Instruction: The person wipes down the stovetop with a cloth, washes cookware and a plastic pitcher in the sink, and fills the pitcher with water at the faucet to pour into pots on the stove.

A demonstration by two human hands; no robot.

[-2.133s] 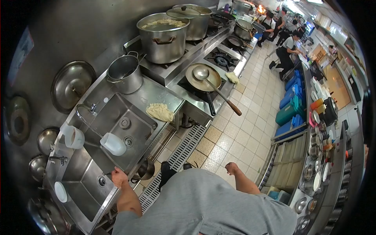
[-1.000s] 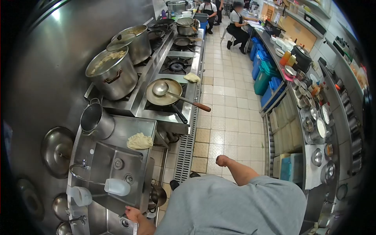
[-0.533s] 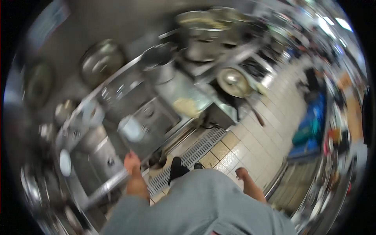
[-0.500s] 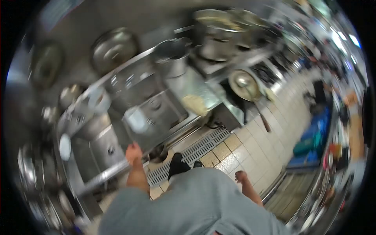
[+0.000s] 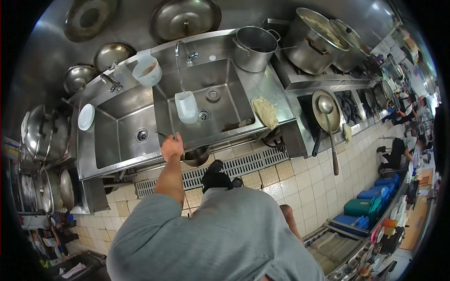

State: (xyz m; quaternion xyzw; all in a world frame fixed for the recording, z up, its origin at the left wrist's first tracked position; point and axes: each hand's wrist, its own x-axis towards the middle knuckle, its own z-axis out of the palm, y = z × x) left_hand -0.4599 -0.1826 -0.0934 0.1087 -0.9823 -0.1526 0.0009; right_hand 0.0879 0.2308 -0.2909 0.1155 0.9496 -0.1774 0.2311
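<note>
My left hand (image 5: 172, 147) is closed at the front rim of the sink (image 5: 154, 136); a thin dark metal piece (image 5: 161, 134) shows beside its fingers, and I cannot make out what it is. Beyond it, water runs from the tap (image 5: 178, 52) into a white plastic container (image 5: 186, 107) in the right-hand basin. Just beneath the sink edge, near my left hand, is a metal pot (image 5: 196, 156). My right hand (image 5: 287, 211) hangs at my side, mostly hidden by my shirt, its fingers not visible.
A white jug (image 5: 147, 71) stands behind the basins and a white lid (image 5: 86, 117) at the left. A cloth (image 5: 265, 112) and a tall pot (image 5: 255, 49) are on the right counter. A pan with a ladle (image 5: 325, 105) rests on the stove. Other people (image 5: 403, 152) are far right.
The view has turned and steadied, and the sinks now lie more level. My left hand stays at the sink's front edge. My right hand has slipped further behind my body.
</note>
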